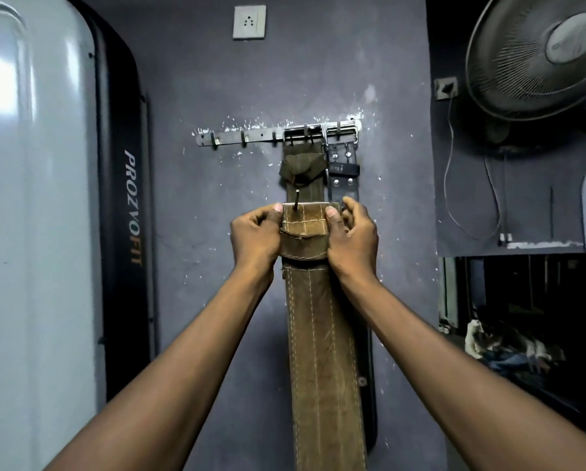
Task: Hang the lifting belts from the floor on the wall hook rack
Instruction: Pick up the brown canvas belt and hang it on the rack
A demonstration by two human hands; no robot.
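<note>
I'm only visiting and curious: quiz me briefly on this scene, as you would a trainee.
1. True or false: the left hand and right hand both grip the brown belt.
2. How many belts already hang on the rack? A) none B) two C) four
3. Fill in: the free hooks are toward the rack's ____ end.

Key: 1 true. 2 B: olive belt and black belt. 3 left.
</note>
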